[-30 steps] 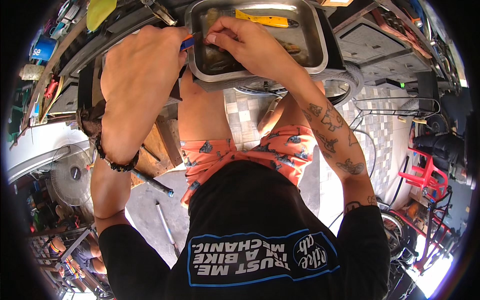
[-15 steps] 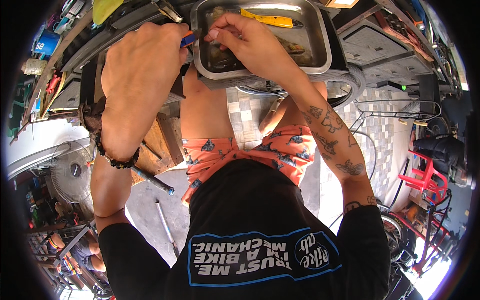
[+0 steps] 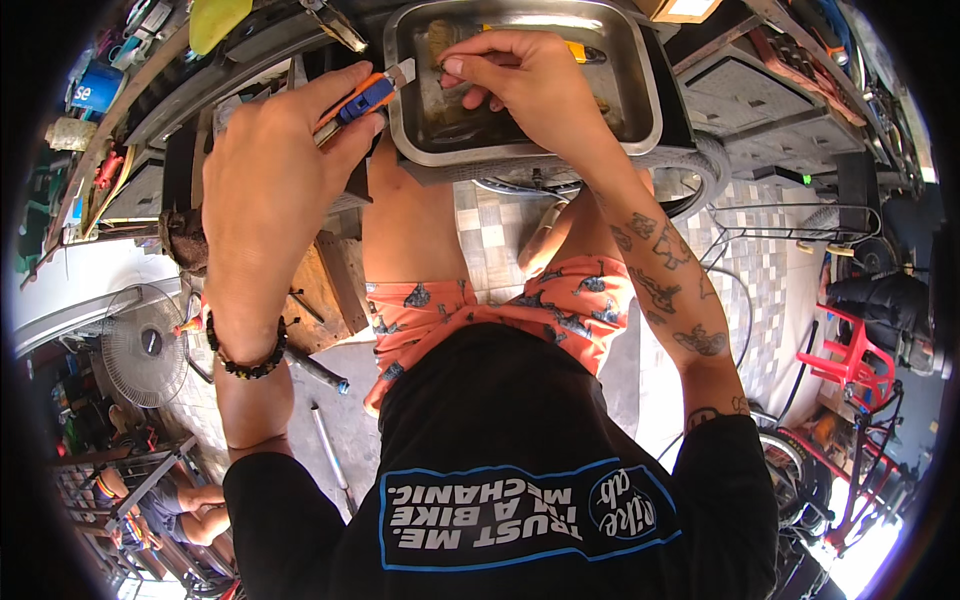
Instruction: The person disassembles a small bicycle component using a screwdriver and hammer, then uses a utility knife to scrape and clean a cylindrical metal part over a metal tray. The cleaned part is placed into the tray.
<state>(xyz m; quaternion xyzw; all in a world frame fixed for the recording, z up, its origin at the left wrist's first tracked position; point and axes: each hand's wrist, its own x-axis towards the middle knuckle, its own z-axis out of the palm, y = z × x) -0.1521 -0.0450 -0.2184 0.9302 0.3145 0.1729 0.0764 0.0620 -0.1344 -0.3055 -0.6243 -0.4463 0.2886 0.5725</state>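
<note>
My left hand (image 3: 270, 165), left of the metal tray (image 3: 654, 105), is closed around an orange and blue utility knife (image 3: 362, 102). Its short pale blade points up and right, at the tray's left rim. Over the tray, my right hand (image 3: 535, 82) pinches thumb and forefinger together; whatever is between them is too small to make out. Beyond that hand a yellow-handled tool (image 3: 578, 50) lies in the tray, partly covered by my fingers. A brownish object (image 3: 438, 38) sits at the tray's far left, and murky liquid appears to cover the bottom.
A bicycle tyre (image 3: 712, 165) curves below the tray's right side. Grey drawers (image 3: 750, 95) stand to the right. On the left are a fan (image 3: 145, 345) and a wooden box (image 3: 335, 290). A red chair (image 3: 850, 350) is far right; another person (image 3: 185, 505) shows at lower left.
My left hand has turned and drawn slightly back, bringing the knife and its blade into fuller view. My right hand has shifted a little to the right over the tray, still pinching.
</note>
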